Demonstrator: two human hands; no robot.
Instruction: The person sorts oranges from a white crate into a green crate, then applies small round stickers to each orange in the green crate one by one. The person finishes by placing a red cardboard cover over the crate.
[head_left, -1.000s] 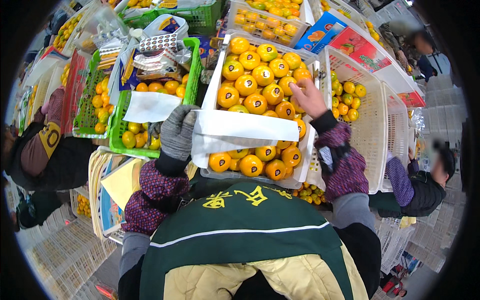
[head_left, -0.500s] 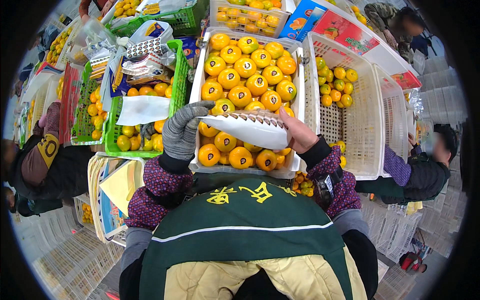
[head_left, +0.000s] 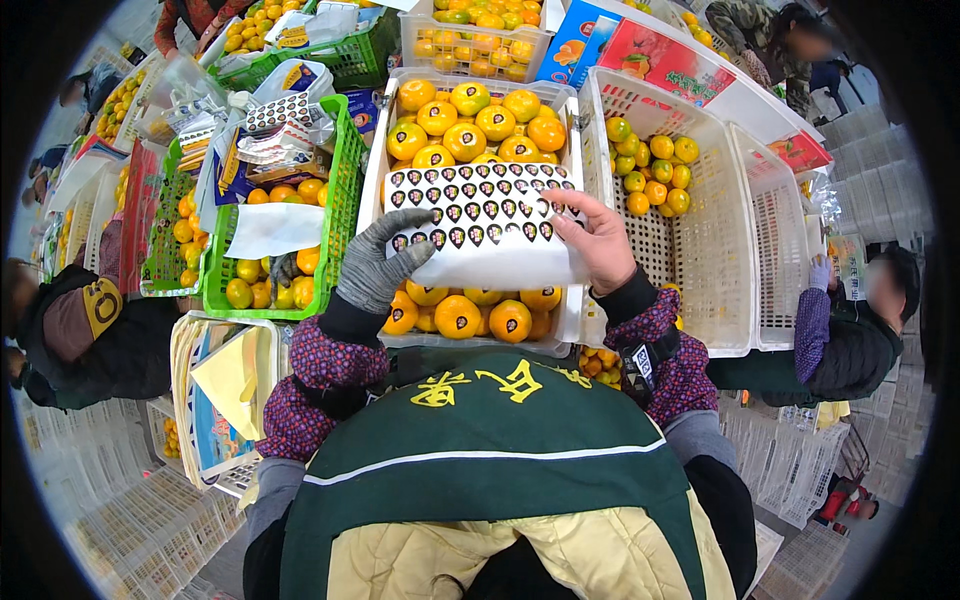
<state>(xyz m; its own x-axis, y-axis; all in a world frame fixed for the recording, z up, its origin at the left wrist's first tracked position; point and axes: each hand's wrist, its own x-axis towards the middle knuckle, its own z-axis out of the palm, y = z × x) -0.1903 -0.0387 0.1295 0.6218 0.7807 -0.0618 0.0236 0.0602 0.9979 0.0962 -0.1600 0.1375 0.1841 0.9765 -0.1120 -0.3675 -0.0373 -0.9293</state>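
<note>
Grey-gloved, the left hand (head_left: 378, 265) grips the sticker sheet (head_left: 488, 222) held at frame centre over the white crate (head_left: 372, 185) of oranges (head_left: 470, 120), pinched opposite by the bare right hand (head_left: 600, 240); stickers could be creased if it is curled tighter.

Single view, head-worn fisheye, looking steeply down over the wearer's chest and green apron (head_left: 500, 440). Forearms enter from the lower edge. Centre of frame, close: white slatted plastic crate of oranges (head_left: 470, 120). Green plastic basket (head_left: 345, 180) to its left, emptier white plastic crate (head_left: 720, 260) to its right. Straight crate edges bow toward the dark circular rim.
</note>
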